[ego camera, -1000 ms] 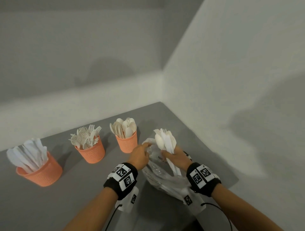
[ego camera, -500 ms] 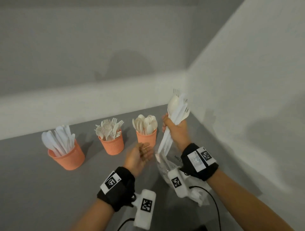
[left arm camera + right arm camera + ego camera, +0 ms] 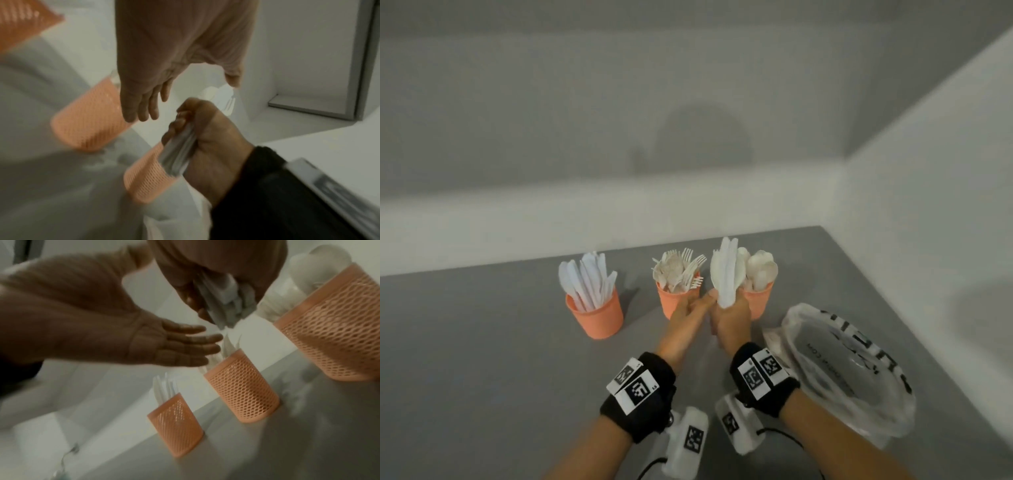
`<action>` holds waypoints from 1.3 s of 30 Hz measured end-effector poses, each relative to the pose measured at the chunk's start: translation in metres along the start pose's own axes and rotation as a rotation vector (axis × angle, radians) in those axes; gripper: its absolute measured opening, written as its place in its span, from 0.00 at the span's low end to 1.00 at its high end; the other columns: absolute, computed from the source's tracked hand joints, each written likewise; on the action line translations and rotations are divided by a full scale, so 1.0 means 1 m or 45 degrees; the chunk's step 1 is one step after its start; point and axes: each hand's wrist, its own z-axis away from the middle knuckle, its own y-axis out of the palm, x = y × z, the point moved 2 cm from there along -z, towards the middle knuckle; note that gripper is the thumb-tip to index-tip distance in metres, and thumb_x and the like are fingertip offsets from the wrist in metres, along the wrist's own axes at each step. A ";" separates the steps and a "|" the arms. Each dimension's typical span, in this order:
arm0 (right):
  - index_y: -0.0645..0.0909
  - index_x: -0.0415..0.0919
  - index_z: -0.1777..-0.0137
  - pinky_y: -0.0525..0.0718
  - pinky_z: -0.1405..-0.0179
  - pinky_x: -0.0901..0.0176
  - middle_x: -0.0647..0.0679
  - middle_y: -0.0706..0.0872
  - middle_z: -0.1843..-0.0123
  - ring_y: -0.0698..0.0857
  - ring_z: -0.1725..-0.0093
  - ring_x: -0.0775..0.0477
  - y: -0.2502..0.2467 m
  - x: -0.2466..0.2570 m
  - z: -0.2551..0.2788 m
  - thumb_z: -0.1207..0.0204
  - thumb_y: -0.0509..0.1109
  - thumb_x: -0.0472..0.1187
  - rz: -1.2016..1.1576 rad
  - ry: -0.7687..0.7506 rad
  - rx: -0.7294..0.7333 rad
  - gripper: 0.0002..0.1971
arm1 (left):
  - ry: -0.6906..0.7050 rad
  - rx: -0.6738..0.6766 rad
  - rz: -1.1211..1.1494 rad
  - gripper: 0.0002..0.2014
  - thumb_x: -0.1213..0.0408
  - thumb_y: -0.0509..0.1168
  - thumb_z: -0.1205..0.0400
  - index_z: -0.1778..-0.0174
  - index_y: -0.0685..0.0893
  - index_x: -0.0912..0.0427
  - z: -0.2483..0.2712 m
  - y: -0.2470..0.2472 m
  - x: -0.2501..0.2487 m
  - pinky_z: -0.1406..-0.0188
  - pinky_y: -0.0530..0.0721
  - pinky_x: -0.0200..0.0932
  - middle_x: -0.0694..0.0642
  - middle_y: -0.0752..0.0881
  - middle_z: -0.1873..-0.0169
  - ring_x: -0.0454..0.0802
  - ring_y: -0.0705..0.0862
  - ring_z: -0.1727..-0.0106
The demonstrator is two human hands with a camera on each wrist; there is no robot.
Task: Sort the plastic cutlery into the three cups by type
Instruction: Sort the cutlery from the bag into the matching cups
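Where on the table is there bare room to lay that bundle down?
Bare grey table lies left of the knife cup and in front of it, toward the left wrist. It is crowded on the right: the fork cup, spoon cup, both hands and the plastic bag sit close together. The right hand grips the bundle.

Bag: clear plastic bag (image 3: 859, 370) with black lettering, lying crumpled on the table's right side.
Table: grey tabletop (image 3: 482, 342), in a white-walled corner.

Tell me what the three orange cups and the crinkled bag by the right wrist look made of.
Three orange mesh cups: apparently matte moulded plastic, judging by the even lattice of holes in their walls. Crinkled clear bag: thin glossy plastic film, see-through, creased, with dark printed lettering.
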 end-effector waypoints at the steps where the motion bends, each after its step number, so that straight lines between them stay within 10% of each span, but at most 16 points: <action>1: 0.79 0.42 0.48 0.81 0.54 0.56 0.47 0.83 0.55 0.82 0.56 0.48 0.004 -0.003 0.004 0.26 0.67 0.36 0.056 -0.003 0.048 0.08 | 0.042 -0.050 -0.047 0.27 0.50 0.67 0.24 0.32 0.70 0.56 -0.004 -0.007 -0.003 0.40 0.75 0.40 0.52 0.80 0.40 0.46 0.78 0.37; 6: 0.73 0.41 0.33 0.81 0.45 0.51 0.45 0.82 0.44 0.80 0.49 0.48 0.031 -0.015 0.027 0.25 0.67 0.38 0.452 -0.008 0.242 0.20 | 0.162 -0.282 -0.007 0.29 0.65 0.77 0.31 0.35 0.77 0.65 -0.022 -0.028 -0.009 0.61 0.86 0.33 0.62 0.86 0.45 0.52 0.85 0.48; 10: 0.78 0.39 0.46 0.76 0.80 0.64 0.44 0.81 0.67 0.78 0.77 0.54 0.041 -0.003 0.028 0.31 0.69 0.33 0.156 0.197 0.609 0.13 | 0.220 -0.294 0.042 0.10 0.65 0.72 0.26 0.53 0.84 0.65 -0.023 -0.044 -0.013 0.61 0.84 0.40 0.59 0.86 0.64 0.51 0.84 0.64; 15: 0.78 0.44 0.52 0.74 0.82 0.67 0.47 0.85 0.71 0.76 0.82 0.55 0.041 0.014 0.030 0.21 0.63 0.36 -0.177 0.498 0.974 0.04 | 0.193 -0.168 -0.018 0.14 0.55 0.65 0.20 0.53 0.85 0.63 -0.021 -0.059 -0.018 0.62 0.86 0.40 0.60 0.87 0.65 0.51 0.86 0.65; 19: 0.76 0.44 0.54 0.71 0.85 0.69 0.49 0.79 0.78 0.71 0.86 0.57 0.045 0.008 0.031 0.20 0.64 0.42 -0.243 0.541 0.869 0.03 | 0.160 -0.148 -0.158 0.23 0.46 0.65 0.22 0.45 0.85 0.63 -0.026 -0.068 -0.021 0.44 0.85 0.50 0.60 0.90 0.53 0.55 0.88 0.51; 25: 0.78 0.37 0.47 0.69 0.87 0.70 0.43 0.82 0.68 0.74 0.86 0.59 0.047 0.000 0.027 0.22 0.68 0.40 -0.274 0.374 0.661 0.08 | 0.210 -0.336 -0.161 0.14 0.61 0.71 0.24 0.50 0.79 0.65 -0.022 -0.079 -0.018 0.78 0.77 0.31 0.52 0.81 0.69 0.39 0.80 0.77; 31: 0.81 0.43 0.44 0.74 0.82 0.65 0.44 0.88 0.68 0.76 0.83 0.52 0.048 -0.009 0.028 0.22 0.65 0.52 -0.179 0.320 0.604 0.14 | 0.160 -0.328 -0.256 0.11 0.66 0.63 0.18 0.68 0.75 0.58 -0.020 -0.089 -0.015 0.78 0.76 0.34 0.54 0.79 0.74 0.43 0.76 0.77; 39: 0.79 0.35 0.43 0.75 0.84 0.66 0.43 0.87 0.67 0.78 0.83 0.56 0.053 -0.006 0.036 0.19 0.62 0.49 -0.169 0.259 0.584 0.16 | 0.271 -0.294 -0.311 0.09 0.64 0.56 0.15 0.53 0.79 0.63 -0.015 -0.080 -0.013 0.79 0.72 0.25 0.51 0.80 0.71 0.38 0.79 0.75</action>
